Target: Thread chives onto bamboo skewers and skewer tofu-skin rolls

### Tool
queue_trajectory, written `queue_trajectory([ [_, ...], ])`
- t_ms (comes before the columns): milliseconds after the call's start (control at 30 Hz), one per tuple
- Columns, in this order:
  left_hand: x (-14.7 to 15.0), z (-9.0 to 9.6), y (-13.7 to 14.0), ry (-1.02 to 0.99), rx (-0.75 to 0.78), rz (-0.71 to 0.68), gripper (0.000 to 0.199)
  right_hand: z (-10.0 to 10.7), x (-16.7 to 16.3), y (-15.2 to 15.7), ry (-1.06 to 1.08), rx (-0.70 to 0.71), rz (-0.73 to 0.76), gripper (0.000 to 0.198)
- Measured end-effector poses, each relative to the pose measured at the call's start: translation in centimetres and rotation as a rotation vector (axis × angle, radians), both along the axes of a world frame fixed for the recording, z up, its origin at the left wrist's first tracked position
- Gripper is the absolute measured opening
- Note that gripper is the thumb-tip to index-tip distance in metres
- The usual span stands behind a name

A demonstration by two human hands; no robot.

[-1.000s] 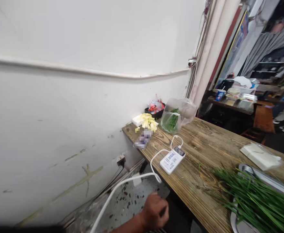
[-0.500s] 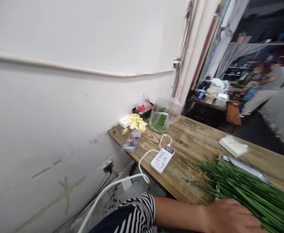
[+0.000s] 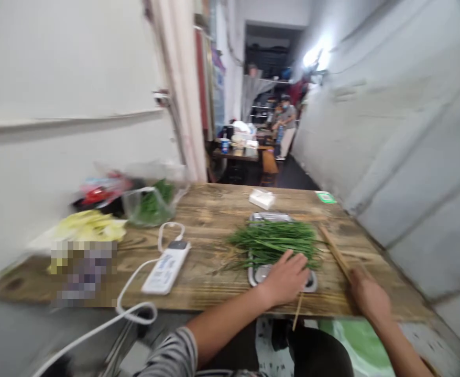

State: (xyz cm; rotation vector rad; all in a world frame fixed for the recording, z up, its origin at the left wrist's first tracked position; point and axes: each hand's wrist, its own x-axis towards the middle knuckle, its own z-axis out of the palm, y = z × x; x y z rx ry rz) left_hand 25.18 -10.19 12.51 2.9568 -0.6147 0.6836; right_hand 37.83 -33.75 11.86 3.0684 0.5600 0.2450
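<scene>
A heap of long green chives (image 3: 273, 238) lies across a metal tray (image 3: 255, 277) on the wooden table. My left hand (image 3: 287, 277) is over the near right part of the heap, fingers curled down onto the chives. A thin wooden stick (image 3: 298, 311) pokes out below this hand, past the table edge; its upper part is hidden. To the right of the tray, my right hand (image 3: 369, 296) is closed around the near end of long pale wooden sticks (image 3: 335, 254). Blur hides whether these are one piece or several.
A white power strip (image 3: 167, 269) with a looping cable lies left of the tray. Beyond stand a clear bag of greens (image 3: 151, 204) and yellow leaves (image 3: 90, 225). Tissues (image 3: 261, 199) lie behind the tray. A green basin (image 3: 359, 340) is below the table. People (image 3: 287, 125) stand far back.
The view has swung right and levelled, bringing the full tray and my right hand with the wooden sticks into sight. My left hand stays at the chives.
</scene>
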Motion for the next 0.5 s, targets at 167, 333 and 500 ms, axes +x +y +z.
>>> queue_trajectory([
  [167,1.2,-1.2,-1.9,0.026,-0.010,-0.054,0.036,-1.1,0.2,-1.0,0.070,0.022,-0.031,0.026],
  [333,3.5,-0.6,-6.4,0.072,0.124,-0.206,0.052,-1.2,-0.2,-1.3,0.053,0.139,0.007,0.027],
  [500,4.7,1.2,-8.8,0.168,0.058,-0.101,0.037,-0.6,-0.2,-2.5,0.068,0.201,0.033,0.027],
])
